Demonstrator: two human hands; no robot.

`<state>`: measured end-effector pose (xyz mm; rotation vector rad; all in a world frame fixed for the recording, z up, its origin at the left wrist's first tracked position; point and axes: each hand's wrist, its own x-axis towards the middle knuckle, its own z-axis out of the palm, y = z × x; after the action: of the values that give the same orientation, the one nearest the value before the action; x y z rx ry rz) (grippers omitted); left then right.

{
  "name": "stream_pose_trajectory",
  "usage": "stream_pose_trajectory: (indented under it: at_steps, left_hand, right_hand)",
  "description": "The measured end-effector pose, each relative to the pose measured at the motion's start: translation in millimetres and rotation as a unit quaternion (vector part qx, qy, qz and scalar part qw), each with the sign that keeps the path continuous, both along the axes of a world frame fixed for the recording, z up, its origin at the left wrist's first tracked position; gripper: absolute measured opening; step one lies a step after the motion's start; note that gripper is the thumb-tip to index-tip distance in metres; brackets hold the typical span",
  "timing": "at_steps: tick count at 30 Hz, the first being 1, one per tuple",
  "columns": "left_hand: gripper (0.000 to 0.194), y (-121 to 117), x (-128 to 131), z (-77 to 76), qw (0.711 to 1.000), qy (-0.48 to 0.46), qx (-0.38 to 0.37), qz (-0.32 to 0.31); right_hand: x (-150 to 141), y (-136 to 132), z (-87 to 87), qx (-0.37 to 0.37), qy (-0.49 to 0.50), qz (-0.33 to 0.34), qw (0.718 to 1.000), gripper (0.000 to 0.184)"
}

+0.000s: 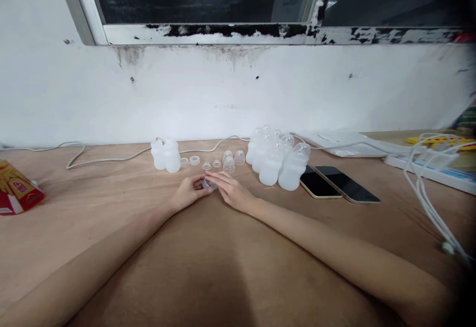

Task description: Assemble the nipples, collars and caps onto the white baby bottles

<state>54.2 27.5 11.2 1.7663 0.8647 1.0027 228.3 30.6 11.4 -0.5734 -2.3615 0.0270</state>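
Observation:
Low over the table, my left hand [188, 193] grips a small translucent bottle collar [208, 184] between thumb and fingers. My right hand [235, 192] is pressed against the same piece from the other side, its fingers partly covering it. Just beyond my hands lie two clear nipples [211, 164] and several clear dome caps [233, 160]. Two loose collars [189, 161] rest to the left of these. Two white baby bottles without caps [165, 156] stand behind my left hand. Several capped baby bottles [275, 161] are grouped beyond my right hand.
Two phones [338, 184] lie right of the capped bottles. White cables [424, 198] hang at the far right near a white box [439, 170] and plastic bag [342, 144]. A red and yellow package [19, 190] sits at the left. The wall [208, 94] closes off the back.

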Motion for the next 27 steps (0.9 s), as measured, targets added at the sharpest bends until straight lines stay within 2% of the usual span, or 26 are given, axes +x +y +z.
stream_pose_trajectory:
  at_steps: [6, 14, 16, 18, 20, 22, 25, 27]
  left_hand:
    - [0.036, -2, 0, 0.7, 1.0, 0.012, 0.02, 0.0]
    - [0.041, -3, 1, 2.7, 1.0, -0.017, 0.01, 0.013]
    - [0.042, -4, 1, 3.4, 0.999, -0.026, 0.008, 0.017]
    - [0.044, -5, 0, 4.2, 0.999, -0.031, 0.009, 0.016]
    - [0.047, -6, 0, 5.0, 0.999, -0.028, 0.027, 0.017]
    - [0.048, -6, -1, 6.0, 0.997, -0.004, 0.075, 0.024]
    - [0.044, -7, -3, 7.6, 0.98, 0.075, 0.172, 0.066]
    - [0.041, -8, -3, 8.4, 0.962, 0.126, 0.221, 0.095]
  right_hand:
    - [1, 0, 1.5, 0.009, -0.017, 0.031, 0.999, 0.054]
    - [0, -6, 6.8, -0.01, -0.019, 0.059, 0.998, 0.049]
    - [0, -9, 8.7, -0.016, -0.007, 0.048, 0.999, 0.044]
    - [-1, -10, 9.4, -0.033, 0.03, 0.007, 0.999, 0.038]
    - [-1, -7, 8.6, -0.068, 0.079, -0.036, 0.994, 0.034]
    - [-1, -2, 7.2, -0.133, 0.107, -0.054, 0.984, 0.031]
    - [-1, 5, 6.1, -0.263, 0.091, -0.026, 0.96, 0.028]
    - [0, 6, 6.4, -0.319, 0.086, -0.001, 0.944, 0.026]
